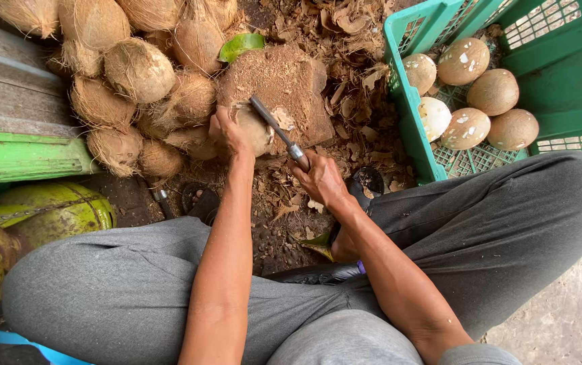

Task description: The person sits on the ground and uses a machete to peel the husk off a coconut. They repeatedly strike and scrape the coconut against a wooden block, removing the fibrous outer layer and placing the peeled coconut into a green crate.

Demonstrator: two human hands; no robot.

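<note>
My left hand grips a husked brown coconut and presses it against a worn wooden chopping block. My right hand is closed on the handle of a knife, whose dark blade lies across the top of that coconut. I sit with grey-trousered knees spread to both sides, and my feet in dark sandals rest on the ground below the block.
A pile of fibrous brown coconuts lies at the upper left. A green plastic crate at the upper right holds several peeled coconuts. Husk scraps litter the ground. Green coconuts and a green plank are at left.
</note>
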